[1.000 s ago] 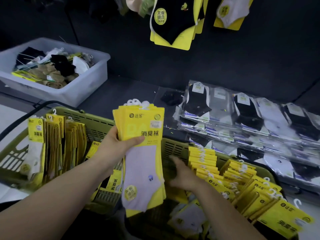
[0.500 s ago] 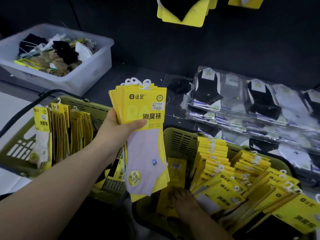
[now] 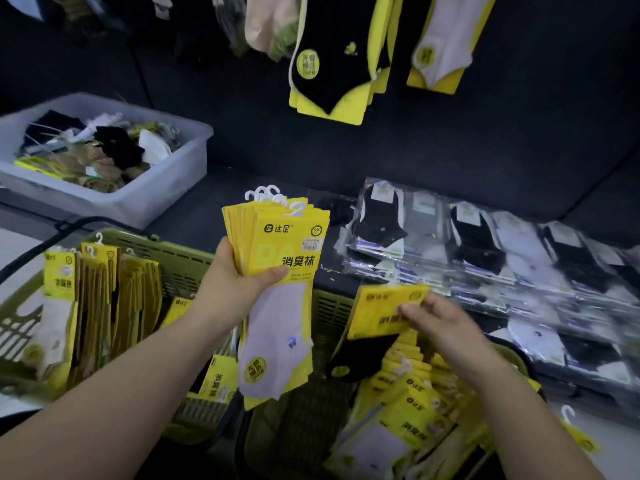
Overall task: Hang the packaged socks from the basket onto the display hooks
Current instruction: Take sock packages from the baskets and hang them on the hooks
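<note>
Left basket (image 3: 173, 252): we see rows of yellow sock packs (image 3: 100, 306) standing in it, none hung yet.
Left hand (image 3: 235, 292): we grip a fanned stack of packs (image 3: 277, 258) above the baskets.
Right hand (image 3: 440, 327): we pinch one black-sock pack (image 3: 384, 313) just over the full right basket (image 3: 332, 306).
Progress: a few hung packs (image 3: 332, 64) show above; we judge most remains.

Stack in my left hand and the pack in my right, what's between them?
Only the green basket's slotted wall shows in that gap, in the head view.
</note>
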Action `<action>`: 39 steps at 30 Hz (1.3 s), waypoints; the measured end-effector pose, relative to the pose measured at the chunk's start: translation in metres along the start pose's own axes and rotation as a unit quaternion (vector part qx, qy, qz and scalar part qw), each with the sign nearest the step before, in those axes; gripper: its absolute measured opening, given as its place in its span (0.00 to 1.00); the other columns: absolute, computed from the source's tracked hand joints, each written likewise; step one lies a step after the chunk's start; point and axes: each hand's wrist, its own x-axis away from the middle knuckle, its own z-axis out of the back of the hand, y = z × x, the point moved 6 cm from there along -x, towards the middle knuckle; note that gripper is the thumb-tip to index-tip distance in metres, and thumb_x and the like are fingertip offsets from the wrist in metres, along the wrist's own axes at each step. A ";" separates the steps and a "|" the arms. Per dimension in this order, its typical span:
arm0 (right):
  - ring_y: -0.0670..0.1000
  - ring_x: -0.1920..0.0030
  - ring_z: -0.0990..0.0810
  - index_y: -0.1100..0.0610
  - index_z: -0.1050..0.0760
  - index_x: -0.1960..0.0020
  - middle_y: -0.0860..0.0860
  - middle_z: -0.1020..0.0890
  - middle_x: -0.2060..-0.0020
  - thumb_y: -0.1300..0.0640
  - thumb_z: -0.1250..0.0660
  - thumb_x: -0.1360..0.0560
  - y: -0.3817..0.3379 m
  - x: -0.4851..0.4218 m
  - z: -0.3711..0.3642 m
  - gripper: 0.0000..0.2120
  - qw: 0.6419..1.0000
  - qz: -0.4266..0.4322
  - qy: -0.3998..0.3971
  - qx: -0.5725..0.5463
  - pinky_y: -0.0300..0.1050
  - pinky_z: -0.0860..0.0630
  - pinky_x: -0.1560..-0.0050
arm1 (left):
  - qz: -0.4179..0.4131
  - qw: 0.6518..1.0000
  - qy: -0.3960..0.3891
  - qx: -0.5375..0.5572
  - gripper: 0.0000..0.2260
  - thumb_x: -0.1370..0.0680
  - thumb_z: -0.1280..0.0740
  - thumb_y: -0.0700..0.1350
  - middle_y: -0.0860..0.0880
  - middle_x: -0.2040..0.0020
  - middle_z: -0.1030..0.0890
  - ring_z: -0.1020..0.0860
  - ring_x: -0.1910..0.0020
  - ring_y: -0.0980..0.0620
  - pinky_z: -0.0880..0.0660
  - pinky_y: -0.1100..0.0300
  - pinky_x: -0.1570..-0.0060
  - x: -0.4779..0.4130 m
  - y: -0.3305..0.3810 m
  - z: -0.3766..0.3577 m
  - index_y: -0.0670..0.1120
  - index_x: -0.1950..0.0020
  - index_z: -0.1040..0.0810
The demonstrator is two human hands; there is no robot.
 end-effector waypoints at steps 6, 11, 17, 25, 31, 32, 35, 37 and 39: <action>0.49 0.54 0.16 0.51 0.20 0.54 0.49 0.14 0.56 0.54 0.37 0.22 -0.086 0.002 0.004 0.07 0.987 0.094 0.116 -0.052 0.47 0.21 0.50 | -0.012 0.994 -0.087 0.059 0.32 0.37 0.25 0.57 0.52 0.44 0.19 0.19 0.46 0.54 0.24 0.59 0.49 0.017 0.026 -0.059 0.50 0.37 0.31; 0.46 0.55 0.19 0.50 0.25 0.52 0.46 0.17 0.57 0.53 0.39 0.21 -0.123 0.014 0.012 0.05 0.964 0.156 0.216 0.023 0.46 0.24 0.52 | 0.015 0.984 -0.117 0.135 0.38 0.45 0.33 0.69 0.55 0.45 0.19 0.21 0.44 0.54 0.26 0.53 0.42 0.034 0.051 -0.106 0.53 0.39 0.30; 0.45 0.56 0.16 0.49 0.24 0.51 0.46 0.15 0.56 0.53 0.30 0.26 -0.163 0.021 0.038 0.05 0.963 0.190 0.193 -0.012 0.41 0.20 0.57 | -0.019 0.978 -0.134 0.159 0.40 0.48 0.25 0.63 0.50 0.44 0.18 0.19 0.45 0.48 0.25 0.45 0.40 0.028 0.093 -0.131 0.52 0.39 0.29; 0.49 0.62 0.17 0.47 0.23 0.53 0.48 0.16 0.63 0.66 0.27 0.30 -0.275 -0.025 0.086 0.15 0.949 0.255 0.184 -0.008 0.47 0.19 0.64 | -0.136 0.971 -0.102 0.167 0.32 0.42 0.27 0.61 0.52 0.45 0.18 0.19 0.47 0.52 0.22 0.51 0.46 -0.031 0.165 -0.129 0.55 0.41 0.28; 0.52 0.57 0.21 0.49 0.24 0.54 0.51 0.20 0.60 0.62 0.33 0.25 -0.345 -0.069 0.122 0.07 0.902 0.310 0.300 -0.014 0.54 0.19 0.55 | -0.178 0.976 -0.014 0.124 0.20 0.32 0.25 0.53 0.56 0.49 0.19 0.19 0.51 0.55 0.24 0.58 0.57 -0.071 0.170 -0.094 0.57 0.45 0.30; 0.52 0.56 0.21 0.49 0.24 0.54 0.51 0.21 0.59 0.60 0.34 0.24 -0.354 -0.077 0.124 0.06 0.897 0.314 0.310 -0.017 0.55 0.19 0.54 | -0.184 0.976 -0.006 0.117 0.21 0.31 0.25 0.52 0.57 0.49 0.19 0.20 0.50 0.55 0.24 0.59 0.57 -0.074 0.171 -0.090 0.56 0.43 0.30; 0.52 0.55 0.21 0.48 0.24 0.54 0.53 0.21 0.57 0.59 0.36 0.22 -0.372 -0.102 0.126 0.06 0.900 0.305 0.310 -0.028 0.56 0.19 0.53 | -0.190 0.974 -0.005 0.120 0.18 0.31 0.26 0.52 0.58 0.50 0.19 0.20 0.53 0.59 0.25 0.63 0.61 -0.077 0.171 -0.084 0.58 0.45 0.30; 0.53 0.54 0.21 0.48 0.25 0.55 0.53 0.21 0.56 0.59 0.36 0.22 -0.381 -0.118 0.122 0.07 0.910 0.293 0.293 -0.022 0.56 0.20 0.52 | -0.187 0.974 -0.016 0.127 0.17 0.31 0.26 0.52 0.58 0.52 0.18 0.19 0.56 0.61 0.26 0.65 0.62 -0.077 0.171 -0.084 0.59 0.48 0.29; 0.54 0.52 0.21 0.48 0.26 0.55 0.53 0.20 0.55 0.60 0.37 0.21 -0.385 -0.133 0.119 0.08 0.916 0.273 0.292 -0.006 0.57 0.20 0.51 | -0.189 0.974 -0.030 0.126 0.17 0.32 0.26 0.53 0.59 0.53 0.17 0.19 0.58 0.64 0.26 0.67 0.63 -0.076 0.171 -0.086 0.59 0.47 0.29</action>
